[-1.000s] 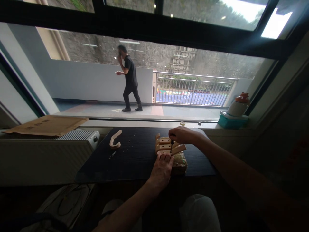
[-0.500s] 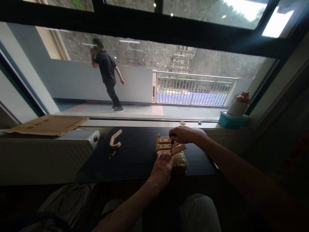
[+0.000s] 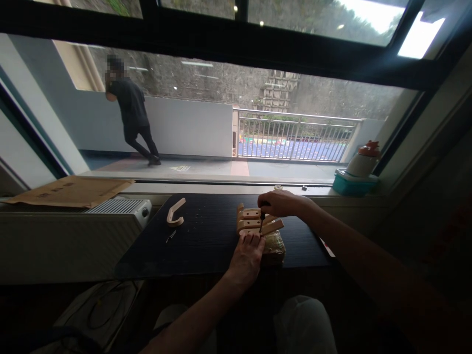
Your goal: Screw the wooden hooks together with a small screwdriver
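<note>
My right hand (image 3: 279, 202) is closed around the handle of a screwdriver (image 3: 262, 218), which stands nearly upright with its tip down on a wooden piece. My left hand (image 3: 249, 250) presses its fingers onto the near wooden hook (image 3: 273, 226), steadying it. Beside it, more curved wooden pieces (image 3: 250, 214) with dark holes lie in a row. Under them is a block wrapped in shiny brown tape (image 3: 275, 244). At the table's left lies a loose J-shaped wooden hook (image 3: 174, 214), with a few screws (image 3: 170, 236) near it.
The dark table (image 3: 206, 255) stands against a window sill. A radiator (image 3: 73, 236) with a brown paper envelope (image 3: 70, 191) on top is at left. On the sill a bottle (image 3: 363, 160) rests on a teal box (image 3: 354, 183). Outside, a person (image 3: 132, 110) walks along a corridor.
The person outside has moved to the left. My hands, the screwdriver and the wooden pieces stay in nearly the same place.
</note>
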Action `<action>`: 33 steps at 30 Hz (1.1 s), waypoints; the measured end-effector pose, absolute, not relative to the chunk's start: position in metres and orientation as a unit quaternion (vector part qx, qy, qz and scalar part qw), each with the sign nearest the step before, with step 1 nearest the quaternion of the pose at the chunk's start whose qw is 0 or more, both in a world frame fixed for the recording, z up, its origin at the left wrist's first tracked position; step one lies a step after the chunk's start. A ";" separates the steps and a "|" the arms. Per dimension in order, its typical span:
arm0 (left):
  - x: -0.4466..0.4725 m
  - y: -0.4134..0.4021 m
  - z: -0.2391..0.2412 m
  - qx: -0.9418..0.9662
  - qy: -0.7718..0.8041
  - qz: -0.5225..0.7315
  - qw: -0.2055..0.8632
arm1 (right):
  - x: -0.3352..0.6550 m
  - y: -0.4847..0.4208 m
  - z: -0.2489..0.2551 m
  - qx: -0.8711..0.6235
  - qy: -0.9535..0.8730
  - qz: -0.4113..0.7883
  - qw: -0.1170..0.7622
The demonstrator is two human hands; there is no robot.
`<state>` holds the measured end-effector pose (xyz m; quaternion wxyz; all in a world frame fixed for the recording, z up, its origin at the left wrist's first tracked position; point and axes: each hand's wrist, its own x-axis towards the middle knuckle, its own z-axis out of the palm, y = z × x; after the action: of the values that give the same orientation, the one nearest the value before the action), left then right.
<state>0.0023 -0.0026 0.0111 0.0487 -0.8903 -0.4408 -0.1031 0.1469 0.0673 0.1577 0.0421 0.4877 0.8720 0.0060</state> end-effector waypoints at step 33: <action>0.003 -0.002 0.011 -0.895 -0.432 -0.099 0.054 | 0.138 0.065 0.148 0.526 0.850 0.016 0.032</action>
<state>0.0028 -0.0018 0.0110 0.0542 -0.8947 -0.4322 -0.0985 0.1377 0.0647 0.1483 0.0315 0.5256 0.8500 0.0162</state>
